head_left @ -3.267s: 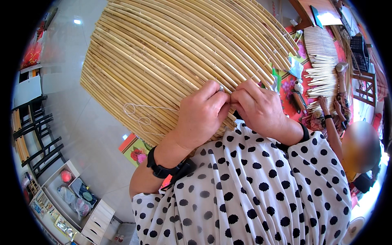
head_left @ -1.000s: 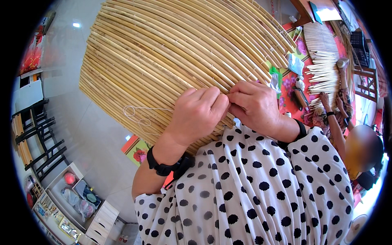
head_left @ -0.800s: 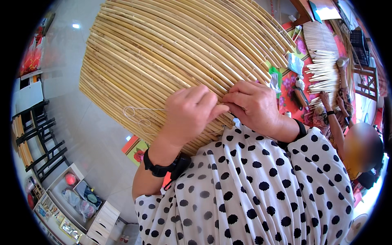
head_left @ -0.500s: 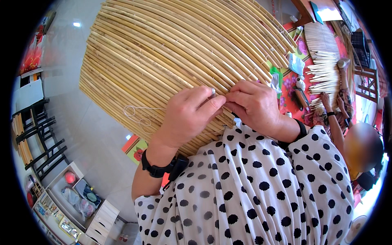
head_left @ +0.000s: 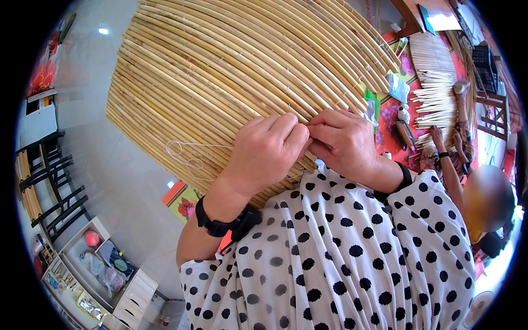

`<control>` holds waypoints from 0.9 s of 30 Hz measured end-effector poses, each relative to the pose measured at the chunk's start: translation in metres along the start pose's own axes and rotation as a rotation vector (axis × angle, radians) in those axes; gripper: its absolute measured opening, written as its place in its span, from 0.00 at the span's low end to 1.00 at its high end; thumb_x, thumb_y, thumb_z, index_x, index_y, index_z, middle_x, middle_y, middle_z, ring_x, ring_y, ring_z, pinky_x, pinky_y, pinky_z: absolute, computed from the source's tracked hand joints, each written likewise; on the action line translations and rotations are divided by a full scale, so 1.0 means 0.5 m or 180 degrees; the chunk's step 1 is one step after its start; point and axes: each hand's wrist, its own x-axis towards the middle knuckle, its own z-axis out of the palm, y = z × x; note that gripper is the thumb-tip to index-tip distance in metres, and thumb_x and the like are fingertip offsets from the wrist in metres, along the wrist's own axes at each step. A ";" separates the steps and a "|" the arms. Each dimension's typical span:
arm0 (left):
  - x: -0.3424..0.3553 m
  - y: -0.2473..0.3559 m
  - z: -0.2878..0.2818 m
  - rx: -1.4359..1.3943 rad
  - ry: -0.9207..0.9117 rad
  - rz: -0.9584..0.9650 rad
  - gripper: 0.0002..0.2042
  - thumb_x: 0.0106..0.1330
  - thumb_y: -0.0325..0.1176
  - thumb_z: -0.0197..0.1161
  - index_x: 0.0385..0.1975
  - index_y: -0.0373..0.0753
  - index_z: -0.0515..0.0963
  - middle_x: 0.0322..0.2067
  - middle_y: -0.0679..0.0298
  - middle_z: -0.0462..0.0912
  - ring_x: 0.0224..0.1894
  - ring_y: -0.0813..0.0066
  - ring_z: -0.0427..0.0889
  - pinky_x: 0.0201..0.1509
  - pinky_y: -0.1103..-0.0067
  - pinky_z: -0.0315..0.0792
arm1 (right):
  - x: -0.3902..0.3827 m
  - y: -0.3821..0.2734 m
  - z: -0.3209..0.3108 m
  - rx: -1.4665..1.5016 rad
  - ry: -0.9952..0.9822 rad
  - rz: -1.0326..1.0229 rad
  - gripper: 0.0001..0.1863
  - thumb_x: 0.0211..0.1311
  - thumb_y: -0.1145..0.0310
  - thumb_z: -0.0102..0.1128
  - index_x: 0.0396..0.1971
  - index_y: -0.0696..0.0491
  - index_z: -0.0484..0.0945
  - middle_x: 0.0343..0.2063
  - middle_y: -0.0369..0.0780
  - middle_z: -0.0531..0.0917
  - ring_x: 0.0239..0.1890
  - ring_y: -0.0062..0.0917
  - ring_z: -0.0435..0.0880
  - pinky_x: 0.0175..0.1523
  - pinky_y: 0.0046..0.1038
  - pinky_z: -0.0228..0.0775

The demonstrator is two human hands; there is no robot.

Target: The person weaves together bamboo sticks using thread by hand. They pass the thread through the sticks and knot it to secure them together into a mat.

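Note:
A wide mat of pale bamboo or reed rods (head_left: 203,71), bound together by short thread stitches, spreads out before me. At its near edge my two hands meet. My left hand (head_left: 270,151) is closed, its fingers bent in and knuckles up. Against its fingertips my right hand (head_left: 344,137) is closed in a pinch. What lies between the fingertips is hidden by the fingers. A thin white thread (head_left: 190,144) lies in loose loops over the rods and runs in under my left hand.
At the right, another person's hand (head_left: 438,137) rests by a second, paler mat of thin sticks (head_left: 434,102). A red flowered cloth (head_left: 388,146) carries a thread spool (head_left: 403,114) and a blue packet (head_left: 399,87). Black folding frames (head_left: 52,181) and an open drawer (head_left: 91,258) are at left.
My left hand has rolled over, so its knuckles now face up and its ring is out of sight. The right hand has barely moved; the thread loops lie much as before.

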 end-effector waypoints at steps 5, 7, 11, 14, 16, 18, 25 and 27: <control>-0.003 -0.005 -0.008 -0.0013 -0.0038 -0.0014 0.14 0.61 0.41 0.73 0.27 0.43 0.74 0.25 0.67 0.71 0.27 0.68 0.79 0.31 0.71 0.73 | 0.001 0.000 0.001 0.0073 0.0035 0.0021 0.07 0.53 0.67 0.77 0.33 0.48 0.90 0.34 0.33 0.86 0.33 0.32 0.88 0.36 0.35 0.81; -0.013 -0.015 -0.018 -0.0122 0.0071 -0.0201 0.15 0.57 0.43 0.76 0.27 0.43 0.76 0.25 0.66 0.71 0.28 0.67 0.79 0.32 0.71 0.74 | 0.002 -0.002 0.001 0.0092 0.0050 0.0044 0.07 0.54 0.67 0.77 0.33 0.48 0.90 0.33 0.33 0.86 0.32 0.32 0.88 0.36 0.35 0.81; -0.037 -0.013 -0.043 -0.0452 -0.0072 -0.0455 0.15 0.51 0.38 0.81 0.28 0.42 0.80 0.28 0.65 0.74 0.28 0.63 0.80 0.29 0.70 0.73 | 0.003 -0.005 -0.002 0.0110 0.0093 0.0044 0.06 0.55 0.68 0.77 0.34 0.48 0.91 0.32 0.33 0.86 0.32 0.32 0.88 0.36 0.35 0.81; -0.044 0.005 -0.040 -0.0276 -0.0273 -0.0370 0.14 0.49 0.36 0.82 0.30 0.42 0.81 0.29 0.65 0.74 0.28 0.64 0.79 0.29 0.70 0.74 | 0.003 -0.002 0.001 0.0098 0.0138 0.0016 0.06 0.55 0.68 0.76 0.34 0.48 0.91 0.32 0.33 0.86 0.31 0.32 0.88 0.36 0.35 0.81; -0.051 0.012 -0.027 -0.0159 -0.0281 -0.0396 0.14 0.49 0.35 0.81 0.30 0.42 0.81 0.29 0.65 0.73 0.28 0.65 0.79 0.30 0.70 0.75 | 0.002 0.000 0.004 0.0092 0.0136 0.0017 0.06 0.55 0.68 0.76 0.34 0.48 0.91 0.32 0.33 0.86 0.31 0.32 0.88 0.36 0.35 0.81; -0.052 0.023 -0.019 -0.0014 -0.0339 -0.0447 0.13 0.49 0.33 0.80 0.29 0.42 0.81 0.29 0.65 0.73 0.28 0.66 0.80 0.30 0.71 0.75 | 0.002 0.003 0.006 0.0092 0.0101 0.0038 0.06 0.55 0.69 0.76 0.33 0.48 0.91 0.32 0.33 0.86 0.31 0.33 0.87 0.35 0.35 0.80; -0.050 0.029 -0.020 0.0203 -0.0555 -0.0356 0.07 0.58 0.27 0.69 0.29 0.41 0.76 0.28 0.64 0.72 0.29 0.68 0.82 0.31 0.72 0.77 | 0.002 0.000 0.002 0.0047 0.0145 -0.0039 0.06 0.55 0.69 0.77 0.33 0.49 0.90 0.32 0.34 0.85 0.30 0.33 0.87 0.35 0.34 0.80; -0.048 0.029 -0.023 0.0180 -0.0530 -0.0294 0.05 0.59 0.28 0.66 0.31 0.41 0.75 0.29 0.64 0.71 0.29 0.69 0.82 0.31 0.73 0.78 | 0.003 0.000 0.001 0.0006 0.0176 -0.0076 0.07 0.54 0.69 0.77 0.33 0.49 0.90 0.32 0.34 0.85 0.30 0.33 0.87 0.34 0.34 0.80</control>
